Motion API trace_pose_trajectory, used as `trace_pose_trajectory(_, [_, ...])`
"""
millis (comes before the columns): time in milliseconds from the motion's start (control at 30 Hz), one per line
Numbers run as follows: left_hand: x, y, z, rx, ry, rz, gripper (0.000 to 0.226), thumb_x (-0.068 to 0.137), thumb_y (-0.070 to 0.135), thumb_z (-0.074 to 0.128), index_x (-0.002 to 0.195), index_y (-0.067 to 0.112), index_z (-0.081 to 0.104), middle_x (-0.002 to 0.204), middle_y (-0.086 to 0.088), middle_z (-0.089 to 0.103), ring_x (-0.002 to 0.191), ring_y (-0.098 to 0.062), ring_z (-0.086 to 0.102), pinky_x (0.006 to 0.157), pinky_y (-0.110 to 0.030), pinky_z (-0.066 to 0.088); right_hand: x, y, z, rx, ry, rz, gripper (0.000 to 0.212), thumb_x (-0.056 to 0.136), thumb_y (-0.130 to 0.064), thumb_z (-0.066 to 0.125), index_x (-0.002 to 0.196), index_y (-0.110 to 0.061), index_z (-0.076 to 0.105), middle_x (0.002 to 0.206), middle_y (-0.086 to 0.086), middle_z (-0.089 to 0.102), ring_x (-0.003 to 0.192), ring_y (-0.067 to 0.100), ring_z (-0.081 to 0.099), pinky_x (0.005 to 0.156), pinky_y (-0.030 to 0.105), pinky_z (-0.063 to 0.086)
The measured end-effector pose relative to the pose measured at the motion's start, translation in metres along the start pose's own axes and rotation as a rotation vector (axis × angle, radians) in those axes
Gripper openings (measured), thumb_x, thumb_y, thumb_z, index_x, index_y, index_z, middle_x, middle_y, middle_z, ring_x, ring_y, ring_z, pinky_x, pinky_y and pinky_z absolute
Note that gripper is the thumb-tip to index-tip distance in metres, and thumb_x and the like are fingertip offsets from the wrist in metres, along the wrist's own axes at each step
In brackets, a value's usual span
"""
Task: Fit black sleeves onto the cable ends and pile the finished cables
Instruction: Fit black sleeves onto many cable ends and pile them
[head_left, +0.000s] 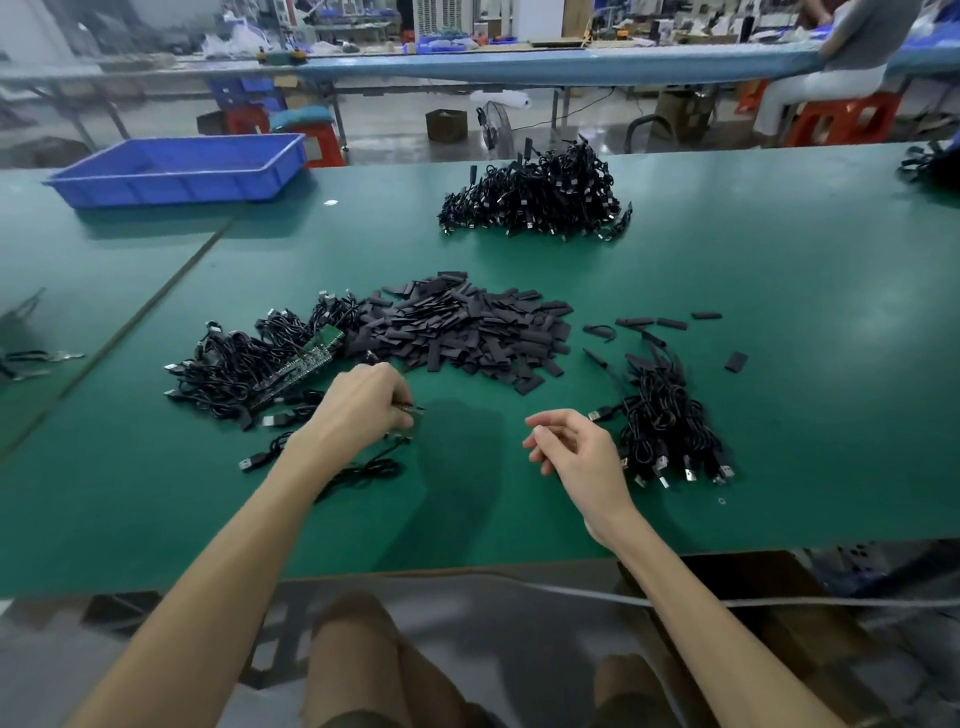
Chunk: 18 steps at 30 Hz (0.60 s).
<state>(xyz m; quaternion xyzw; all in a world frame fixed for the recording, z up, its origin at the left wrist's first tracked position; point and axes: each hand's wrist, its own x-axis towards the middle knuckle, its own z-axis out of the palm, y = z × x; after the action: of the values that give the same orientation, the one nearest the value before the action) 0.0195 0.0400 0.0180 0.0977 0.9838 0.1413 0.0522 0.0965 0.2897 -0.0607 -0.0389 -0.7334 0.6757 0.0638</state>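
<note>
Head view: your left grip pinches a cable end over the green counter, near the heap of black sleeves. Your right grip hangs loosely curled, holding nothing, beside a bundle of USB cables.

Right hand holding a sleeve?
No, the right hand is loosely curled and holds nothing; only the left hand pinches a cable.

Midway on the surface, sleeves lie with a cable heap touching their left. A cable pile lies right.
</note>
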Motion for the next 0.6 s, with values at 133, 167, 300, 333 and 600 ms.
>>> trace_pose_trajectory(133, [-0.003,0.026,0.006,-0.345,-0.042,0.154,0.013,0.081,0.021,0.084,0.076,0.027,0.074,0.061,0.017,0.066,0.054,0.004,0.056,0.054,-0.012,0.040,-0.002,-0.002,0.004,-0.063,-0.077,-0.039,0.011,0.097,-0.013,0.070,0.106,-0.018,0.072,0.091,0.001,0.075,0.082,0.014,0.073,0.067,0.024,0.056])
trace_pose_trajectory(167, [-0.004,0.035,0.010,-0.375,-0.054,0.194,0.013,0.082,0.023,0.084,0.076,0.029,0.073,0.062,0.017,0.066,0.053,0.005,0.055,0.053,-0.010,0.040,-0.003,-0.003,0.004,-0.071,-0.093,-0.049,0.012,0.096,-0.015,0.072,0.107,-0.019,0.072,0.093,0.002,0.075,0.086,0.016,0.073,0.068,0.024,0.056])
trace_pose_trajectory(300, [-0.006,0.060,0.029,-0.428,-0.094,0.237,0.005,0.090,0.026,0.075,0.085,0.028,0.074,0.075,0.012,0.072,0.063,0.002,0.061,0.057,-0.011,0.044,-0.003,-0.003,0.005,-0.091,-0.091,-0.051,0.012,0.093,-0.010,0.075,0.103,-0.016,0.073,0.093,0.004,0.077,0.090,0.022,0.073,0.073,0.027,0.058])
trace_pose_trajectory(333, [-0.006,0.063,0.034,-0.425,-0.088,0.225,0.004,0.090,0.026,0.074,0.086,0.026,0.074,0.077,0.011,0.072,0.067,-0.001,0.063,0.058,-0.011,0.045,-0.003,-0.003,0.005,-0.102,-0.078,-0.045,0.010,0.093,-0.007,0.075,0.100,-0.014,0.073,0.090,0.005,0.077,0.087,0.024,0.073,0.070,0.029,0.058])
trace_pose_trajectory(600, [-0.013,0.074,0.047,-0.448,-0.004,0.110,0.012,0.090,0.024,0.073,0.078,0.026,0.072,0.077,0.005,0.073,0.074,-0.015,0.068,0.057,-0.018,0.048,-0.001,-0.002,0.005,-0.130,-0.060,-0.004,0.015,0.089,-0.008,0.079,0.083,-0.007,0.065,0.064,-0.005,0.064,0.059,0.012,0.060,0.058,0.026,0.050])
